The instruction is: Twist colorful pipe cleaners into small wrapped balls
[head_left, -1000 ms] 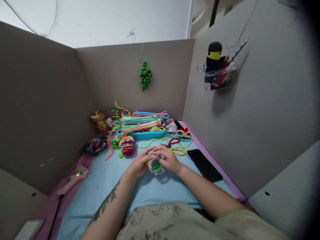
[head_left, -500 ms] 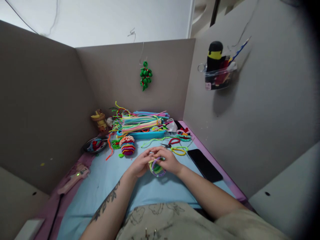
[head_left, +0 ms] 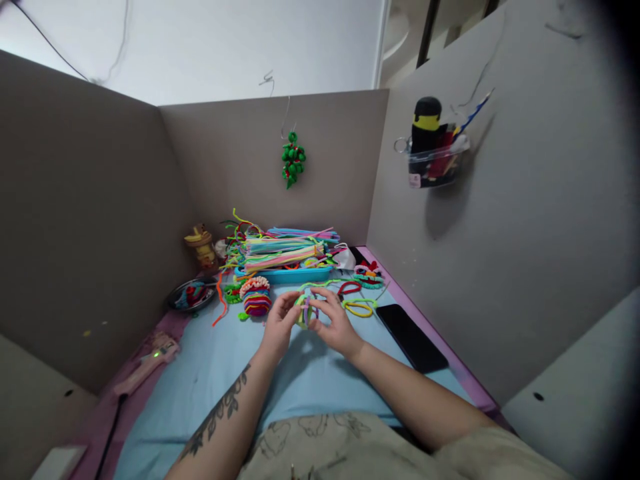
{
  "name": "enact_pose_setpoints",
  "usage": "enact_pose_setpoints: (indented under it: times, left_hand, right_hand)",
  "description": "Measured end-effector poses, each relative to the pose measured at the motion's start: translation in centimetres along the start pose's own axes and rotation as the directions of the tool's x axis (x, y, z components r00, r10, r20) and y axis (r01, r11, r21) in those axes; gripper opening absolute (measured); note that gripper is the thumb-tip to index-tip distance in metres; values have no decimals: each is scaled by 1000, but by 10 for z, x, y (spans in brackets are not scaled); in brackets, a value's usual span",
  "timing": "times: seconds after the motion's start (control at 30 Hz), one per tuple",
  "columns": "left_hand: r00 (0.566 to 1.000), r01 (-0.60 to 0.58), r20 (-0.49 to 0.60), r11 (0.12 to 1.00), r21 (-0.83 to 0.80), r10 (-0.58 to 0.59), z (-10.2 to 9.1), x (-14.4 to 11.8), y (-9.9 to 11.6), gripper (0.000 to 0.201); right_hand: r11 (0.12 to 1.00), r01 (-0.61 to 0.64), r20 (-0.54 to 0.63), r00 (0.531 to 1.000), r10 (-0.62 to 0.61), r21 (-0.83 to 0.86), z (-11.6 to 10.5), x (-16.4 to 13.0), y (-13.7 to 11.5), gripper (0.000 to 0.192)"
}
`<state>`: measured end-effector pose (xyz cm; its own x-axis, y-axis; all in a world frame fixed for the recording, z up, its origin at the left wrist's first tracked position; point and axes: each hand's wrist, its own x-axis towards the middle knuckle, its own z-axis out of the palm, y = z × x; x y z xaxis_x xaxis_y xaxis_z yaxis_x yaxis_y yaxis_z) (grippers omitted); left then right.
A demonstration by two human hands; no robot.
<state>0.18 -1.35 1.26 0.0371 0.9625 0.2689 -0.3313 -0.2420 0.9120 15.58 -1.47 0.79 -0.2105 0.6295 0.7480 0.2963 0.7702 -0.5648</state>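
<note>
Both hands have risen off the desk (head_left: 210, 373) since the earlier frames, carrying the small pipe-cleaner ring (head_left: 305, 311) up and farther from the body; a second ago it lay low between the palms. Blue-covered desk, enclosed by grey partition walls (head_left: 90, 233). Blue tray (head_left: 285, 273) at the rear, heaped with straight pipe cleaners in mixed colours. Dark phone (head_left: 411, 328) lying flat near the right edge of the desk. Striped woven ball (head_left: 256, 298) left of the hands; yellow loop (head_left: 358, 308) to their right. Left hand (head_left: 277, 327): forearm tattooed, wrist raised, thumb and fingertips closed on the left side of the ring. Right hand (head_left: 336, 325): fingers partly spread, thumb and forefinger pinched on the ring's right side. Ring held upright above the desk between the two grips, green and yellow with a purple strand; finer detail cannot be told.
</note>
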Motion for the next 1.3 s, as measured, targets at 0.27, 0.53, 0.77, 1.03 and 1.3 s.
enact_pose_setpoints:
  times: [0.27,0.53,0.77,1.03,1.3]
  left_hand:
    - [1000,-10,-29,1000,26,11,0,-1,-4,30]
    - [1000,8,-9,1000,6,-8,3,-1,-2,28]
    - [1000,15,-25,1000,17,-14,3,-1,-2,29]
    - [989,-76,-111,984,159,94,-2,2,-4,29]
    - [986,-103,-107,967,234,131,-3,0,-11,31]
  right_hand:
    - [960,-188,91,981,172,209,14,-7,11,53]
    - [928,-217,141,973,182,303,15,-7,13,57]
    - [930,-230,160,969,190,288,16,-7,13,57]
    - [998,-29,-71,997,25,-61,13,-7,0,31]
    - [937,116,-82,985,-151,-331,17,-4,-6,13]
